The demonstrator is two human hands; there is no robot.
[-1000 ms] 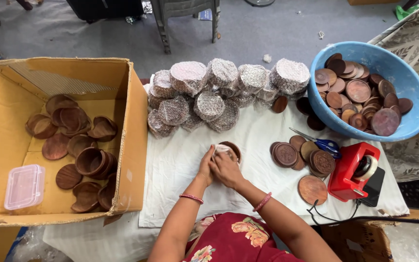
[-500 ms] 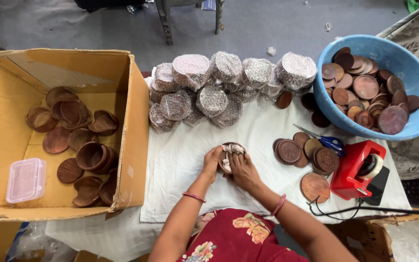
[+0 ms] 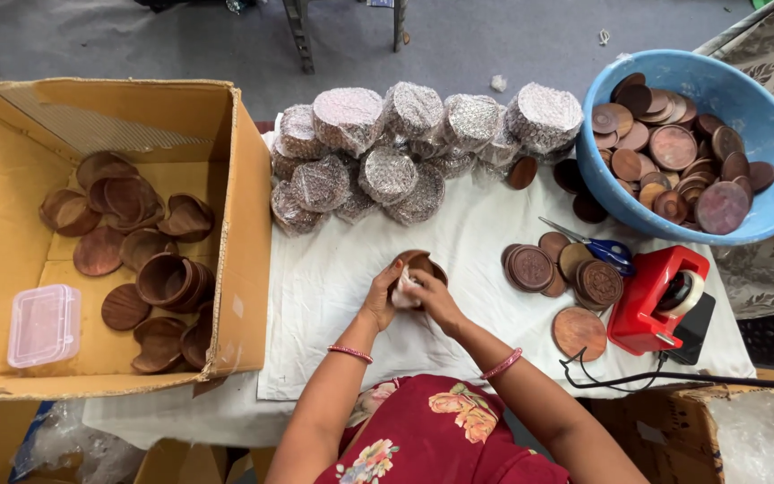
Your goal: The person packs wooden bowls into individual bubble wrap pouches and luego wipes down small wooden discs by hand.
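- At the middle of the white-covered table (image 3: pixel 333 296), near its front edge, the left hand (image 3: pixel 380 300) and right hand (image 3: pixel 436 300) grasp a small wooden bowl (image 3: pixel 418 266) with white wrap.
- Risk: loosened wrap could let it slip against the carved wooden discs (image 3: pixel 553 269) nearby.

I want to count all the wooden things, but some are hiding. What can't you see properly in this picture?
Head view only:
- What the left hand and right hand press into the small wooden bowl: fingers cover most of it.
- Pieces deep in the blue tub: upper discs hide them.
- What the bubble-wrapped bundles hold: wrap blurs it.
- Bowls stacked in the cardboard box: nested, so uncountable.
- Scissors: blades partly under discs.
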